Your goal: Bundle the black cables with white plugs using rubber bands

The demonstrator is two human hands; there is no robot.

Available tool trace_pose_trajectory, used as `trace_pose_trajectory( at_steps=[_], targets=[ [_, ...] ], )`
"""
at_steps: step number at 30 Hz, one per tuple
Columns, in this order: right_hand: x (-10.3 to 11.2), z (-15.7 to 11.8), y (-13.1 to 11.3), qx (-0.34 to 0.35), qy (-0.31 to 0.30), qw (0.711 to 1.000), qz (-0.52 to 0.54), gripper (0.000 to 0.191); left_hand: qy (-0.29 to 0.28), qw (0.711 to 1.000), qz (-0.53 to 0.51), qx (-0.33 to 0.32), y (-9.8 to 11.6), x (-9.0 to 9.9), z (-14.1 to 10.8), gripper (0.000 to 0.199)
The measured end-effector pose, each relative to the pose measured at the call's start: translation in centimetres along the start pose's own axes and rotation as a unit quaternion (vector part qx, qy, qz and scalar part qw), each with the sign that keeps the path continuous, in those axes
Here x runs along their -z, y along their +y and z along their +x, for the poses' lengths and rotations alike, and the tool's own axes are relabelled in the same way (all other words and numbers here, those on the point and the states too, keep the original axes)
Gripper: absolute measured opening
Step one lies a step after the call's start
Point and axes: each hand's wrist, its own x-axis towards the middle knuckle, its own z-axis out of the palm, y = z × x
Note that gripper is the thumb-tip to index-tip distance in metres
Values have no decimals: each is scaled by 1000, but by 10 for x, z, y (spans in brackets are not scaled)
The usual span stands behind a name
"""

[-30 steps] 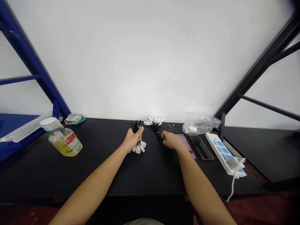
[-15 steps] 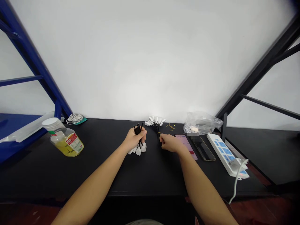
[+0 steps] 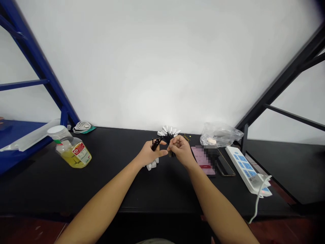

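Observation:
My left hand is wrapped round a bunch of thin black sticks; their white ends show below the hand, and its thumb reaches toward my right hand. My right hand is closed in a pinch beside that thumb, over the lower part of a second black bunch; what the pinch holds is too small to make out. White tips of the second bunch fan out near the wall, and its lower part is partly hidden by my right hand.
A jar of yellow liquid and a coiled white cable are at the left. To the right lie a lit phone, a dark phone, a clear plastic bag, a power strip and, near the wall, yellow bands.
My right hand has moved up and left, nearer my left hand. The left thumb now stretches rightward, and the black sticks in my left hand lean more to the right.

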Motion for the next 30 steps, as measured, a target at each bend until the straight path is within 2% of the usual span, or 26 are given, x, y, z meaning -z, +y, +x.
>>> trace_pose_trajectory(
  at_steps=[3,8,14,20,24,30],
  targets=[
    [-8,-3,0,3,12,1000,15,28,-16,1000,21,10,2,-2,0,37],
    [-11,-4,1,16,29,999,30,27,10,999,40,15,4,-3,0,25],
    [-12,-6,0,33,45,997,54,27,-5,998,61,15,4,-3,-1,23],
    [-13,-7,-1,26,50,996,75,28,1,997,74,-24,6,-1,-1,27],
    [-7,-3,2,-33,8,995,89,28,31,997,64,-18,-1,-1,0,21],
    [4,-2,2,-111,-119,986,-38,32,104,991,68,-40,-13,-4,1,23]
  ],
)
